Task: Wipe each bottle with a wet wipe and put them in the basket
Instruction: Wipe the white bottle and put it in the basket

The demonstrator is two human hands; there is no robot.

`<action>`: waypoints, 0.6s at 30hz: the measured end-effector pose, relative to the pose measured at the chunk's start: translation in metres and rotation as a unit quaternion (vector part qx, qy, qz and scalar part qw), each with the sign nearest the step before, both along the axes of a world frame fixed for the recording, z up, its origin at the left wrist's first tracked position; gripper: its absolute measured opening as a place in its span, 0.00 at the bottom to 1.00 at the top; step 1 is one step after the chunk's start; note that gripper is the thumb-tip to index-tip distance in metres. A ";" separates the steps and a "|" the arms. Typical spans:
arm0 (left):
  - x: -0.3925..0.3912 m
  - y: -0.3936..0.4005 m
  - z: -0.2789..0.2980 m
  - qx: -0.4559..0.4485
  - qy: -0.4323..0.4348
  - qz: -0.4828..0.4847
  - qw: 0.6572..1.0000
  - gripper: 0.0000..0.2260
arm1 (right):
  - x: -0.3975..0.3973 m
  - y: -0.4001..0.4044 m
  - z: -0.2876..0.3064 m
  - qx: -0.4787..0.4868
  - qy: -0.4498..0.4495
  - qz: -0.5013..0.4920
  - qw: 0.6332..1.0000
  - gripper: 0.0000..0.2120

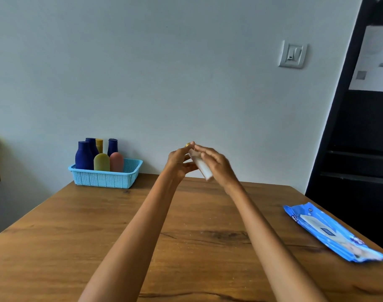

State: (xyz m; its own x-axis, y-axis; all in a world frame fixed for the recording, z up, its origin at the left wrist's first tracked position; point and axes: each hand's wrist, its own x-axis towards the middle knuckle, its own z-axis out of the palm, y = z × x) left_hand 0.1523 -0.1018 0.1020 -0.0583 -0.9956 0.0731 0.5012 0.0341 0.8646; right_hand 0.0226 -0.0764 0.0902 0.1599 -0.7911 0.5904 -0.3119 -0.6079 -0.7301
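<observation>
My left hand point(178, 163) grips the white bottle point(200, 164); right-hand fingers point(210, 154) curl round it. Rub its whole length; basket point(105, 176) waits at nine o'clock.

Bottles point(99, 156) in basket point(105, 178), far-left on table point(77, 236).

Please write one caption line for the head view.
Both hands hold a white bottle above the table; basket already filled.

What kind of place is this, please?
Probably a room in a home, perhaps a dining area: a wooden table against a plain wall, a wall switch, and a dark shelf unit with papers stuck on it.
</observation>
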 end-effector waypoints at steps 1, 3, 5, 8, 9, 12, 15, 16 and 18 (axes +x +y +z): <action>0.001 0.000 0.001 -0.008 0.004 0.003 1.000 0.05 | 0.004 0.001 -0.001 0.017 0.011 0.017 1.000 0.15; 0.003 -0.001 0.003 -0.029 0.000 0.009 1.000 0.05 | 0.006 0.001 -0.002 0.036 0.006 0.022 0.999 0.17; 0.004 0.000 0.005 -0.051 -0.017 0.006 0.999 0.07 | 0.004 0.001 -0.002 0.060 -0.009 -0.001 0.998 0.18; -0.002 0.002 0.004 -0.070 -0.025 -0.001 0.997 0.14 | -0.002 0.003 -0.002 0.099 -0.040 -0.018 0.994 0.19; -0.006 0.003 0.004 -0.074 -0.022 0.002 0.997 0.14 | -0.004 0.003 -0.002 0.111 -0.047 -0.022 0.992 0.18; -0.013 0.002 0.001 -0.083 -0.010 0.017 0.996 0.11 | -0.009 0.002 0.000 0.149 -0.061 -0.038 0.986 0.17; -0.019 0.004 -0.003 -0.102 -0.021 0.028 0.994 0.12 | -0.013 0.001 0.005 0.187 -0.063 -0.057 0.979 0.18; -0.020 0.004 -0.004 -0.105 -0.023 0.035 0.994 0.13 | -0.015 0.001 0.006 0.195 -0.059 -0.066 0.977 0.17; -0.021 0.006 -0.004 -0.103 -0.020 0.053 0.993 0.17 | -0.018 0.001 0.005 0.211 -0.050 -0.089 0.972 0.15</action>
State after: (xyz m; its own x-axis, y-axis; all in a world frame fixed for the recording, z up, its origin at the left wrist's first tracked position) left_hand 0.1316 -0.0961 0.0978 0.0386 -0.9604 0.2759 0.4503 0.2632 0.8532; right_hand 0.0043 -0.0754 0.0950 -0.0429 -0.9760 0.2135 -0.2994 -0.1913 -0.9347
